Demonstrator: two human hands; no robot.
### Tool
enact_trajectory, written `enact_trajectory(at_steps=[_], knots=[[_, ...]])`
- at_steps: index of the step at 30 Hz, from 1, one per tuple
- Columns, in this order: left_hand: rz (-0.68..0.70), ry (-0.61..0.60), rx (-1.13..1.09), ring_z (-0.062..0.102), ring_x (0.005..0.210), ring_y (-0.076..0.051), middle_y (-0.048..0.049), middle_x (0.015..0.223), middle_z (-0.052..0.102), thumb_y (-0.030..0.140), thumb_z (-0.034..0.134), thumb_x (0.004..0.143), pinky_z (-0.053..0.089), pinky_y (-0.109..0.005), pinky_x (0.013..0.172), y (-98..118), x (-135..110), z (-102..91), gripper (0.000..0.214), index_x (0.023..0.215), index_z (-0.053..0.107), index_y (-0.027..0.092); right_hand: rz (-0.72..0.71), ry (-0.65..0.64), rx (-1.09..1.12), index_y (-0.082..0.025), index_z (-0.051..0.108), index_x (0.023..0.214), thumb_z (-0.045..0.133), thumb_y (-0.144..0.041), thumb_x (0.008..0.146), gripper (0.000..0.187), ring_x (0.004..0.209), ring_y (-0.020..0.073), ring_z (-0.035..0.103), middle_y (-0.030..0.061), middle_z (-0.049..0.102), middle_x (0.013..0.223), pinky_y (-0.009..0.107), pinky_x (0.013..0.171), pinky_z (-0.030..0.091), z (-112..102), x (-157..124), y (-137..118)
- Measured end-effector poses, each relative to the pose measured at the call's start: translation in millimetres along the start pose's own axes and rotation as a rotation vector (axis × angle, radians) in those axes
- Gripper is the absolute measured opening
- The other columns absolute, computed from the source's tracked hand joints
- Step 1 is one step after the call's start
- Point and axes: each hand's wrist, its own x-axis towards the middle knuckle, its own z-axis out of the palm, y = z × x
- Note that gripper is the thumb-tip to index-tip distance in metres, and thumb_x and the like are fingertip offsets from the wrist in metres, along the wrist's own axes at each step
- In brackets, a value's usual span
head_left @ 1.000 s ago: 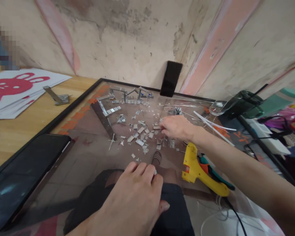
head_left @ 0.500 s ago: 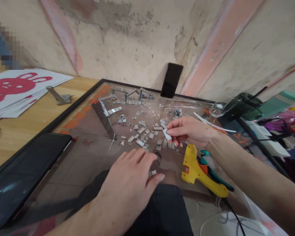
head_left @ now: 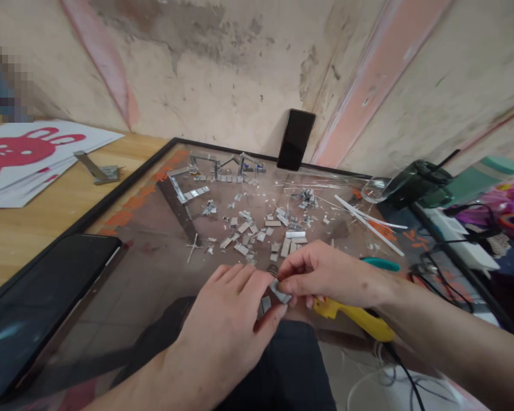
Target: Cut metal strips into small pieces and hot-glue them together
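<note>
My right hand (head_left: 325, 274) pinches a small silver metal piece (head_left: 280, 292) between thumb and forefinger, just above the glass tabletop (head_left: 154, 274). My left hand (head_left: 229, 325) lies on the glass with fingers curled, its thumb and fingertips closed on another small silver piece (head_left: 265, 303) right beside the first. Both hands meet at the near middle of the table. Several more cut silver pieces (head_left: 257, 231) lie scattered on the glass beyond them.
A yellow glue gun (head_left: 360, 319) and teal-handled pliers (head_left: 381, 264) lie under my right wrist. A small metal-strip structure (head_left: 216, 171) stands at the far left of the glass. A black phone (head_left: 296, 140) leans on the wall. A dark tablet (head_left: 38, 297) lies left; white sticks (head_left: 368, 225) lie right.
My right hand lifted a silver piece from the scattered pile and carried it toward me to my left hand. My left hand stayed put, its thumb closing on its own piece.
</note>
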Motion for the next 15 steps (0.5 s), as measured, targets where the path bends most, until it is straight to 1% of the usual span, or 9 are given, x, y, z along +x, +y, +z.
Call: enact_trajectory(at_steps=[1,2,4,5,6,7,9,12,15], knots=[[-0.017,-0.018,0.006,0.055,0.065,-0.021,-0.0023,0.071,0.06,0.021,0.052,0.078,0.044,-0.037,0.06,-1,1,0.1,0.004,0.076,0.054,0.018,-0.035,0.055,-0.118,-0.016,0.064,0.074,0.057,-0.028,0.075,0.014,0.049,0.0059,0.05,-0.0033,0.057,0.059,0.017,0.045,0.038,-5,2,-2],[-0.04,-0.043,0.015,0.055,0.066,-0.021,-0.0026,0.071,0.06,0.022,0.052,0.077,0.044,-0.038,0.061,-1,2,0.0,0.005,0.076,0.055,0.017,-0.073,0.139,-0.253,-0.016,0.064,0.075,0.056,-0.028,0.075,0.014,0.052,0.0075,0.051,-0.0028,0.058,0.06,0.019,0.048,0.039,-11,5,-4],[-0.092,-0.113,0.042,0.057,0.07,-0.023,-0.0037,0.075,0.062,0.022,0.051,0.078,0.044,-0.041,0.065,-2,3,-0.7,0.008,0.078,0.056,0.017,-0.147,0.357,-0.562,-0.018,0.065,0.076,0.054,-0.027,0.077,0.015,0.058,0.0103,0.054,-0.0011,0.061,0.064,0.021,0.053,0.039,-25,16,-7],[-0.117,-0.152,0.06,0.057,0.073,-0.024,-0.0043,0.077,0.062,0.023,0.05,0.078,0.045,-0.042,0.067,-3,4,-1.1,0.009,0.079,0.057,0.017,-0.154,0.445,-0.715,-0.018,0.066,0.077,0.053,-0.025,0.077,0.015,0.061,0.0116,0.055,-0.0002,0.063,0.067,0.023,0.056,0.039,-32,23,-8],[-0.136,-0.191,0.081,0.058,0.076,-0.025,-0.005,0.079,0.063,0.023,0.049,0.079,0.044,-0.043,0.069,-4,5,-1.4,0.011,0.081,0.058,0.017,-0.157,0.486,-0.857,-0.019,0.067,0.08,0.052,-0.024,0.077,0.016,0.065,0.0131,0.056,0.0007,0.065,0.071,0.024,0.058,0.039,-38,31,-7],[-0.152,-0.223,0.105,0.058,0.078,-0.025,-0.0056,0.08,0.063,0.023,0.048,0.079,0.044,-0.044,0.071,-5,6,-1.7,0.013,0.082,0.059,0.016,-0.152,0.488,-0.978,-0.02,0.067,0.084,0.052,-0.023,0.076,0.018,0.067,0.0146,0.057,0.0013,0.066,0.074,0.025,0.059,0.038,-44,39,-6],[-0.17,-0.266,0.148,0.059,0.081,-0.026,-0.0066,0.082,0.064,0.024,0.047,0.081,0.044,-0.045,0.073,-7,8,-1.8,0.016,0.084,0.06,0.016,-0.153,0.42,-1.108,-0.024,0.067,0.089,0.054,-0.024,0.074,0.02,0.072,0.0171,0.058,0.0014,0.067,0.077,0.026,0.059,0.037,-50,55,-3],[-0.174,-0.281,0.193,0.059,0.084,-0.027,-0.0082,0.085,0.064,0.026,0.045,0.082,0.044,-0.046,0.075,-12,9,-1.0,0.019,0.086,0.06,0.016,-0.184,0.343,-1.132,-0.026,0.067,0.09,0.057,-0.023,0.07,0.022,0.077,0.0196,0.059,0.0017,0.068,0.082,0.026,0.059,0.035,-52,72,2],[-0.176,-0.283,0.226,0.059,0.085,-0.028,-0.0095,0.088,0.065,0.026,0.045,0.082,0.044,-0.047,0.077,-18,10,0.3,0.021,0.088,0.061,0.014,-0.201,0.358,-1.119,-0.021,0.067,0.08,0.056,-0.02,0.069,0.016,0.078,0.0217,0.058,0.0049,0.067,0.08,0.028,0.06,0.035,-54,79,2]])
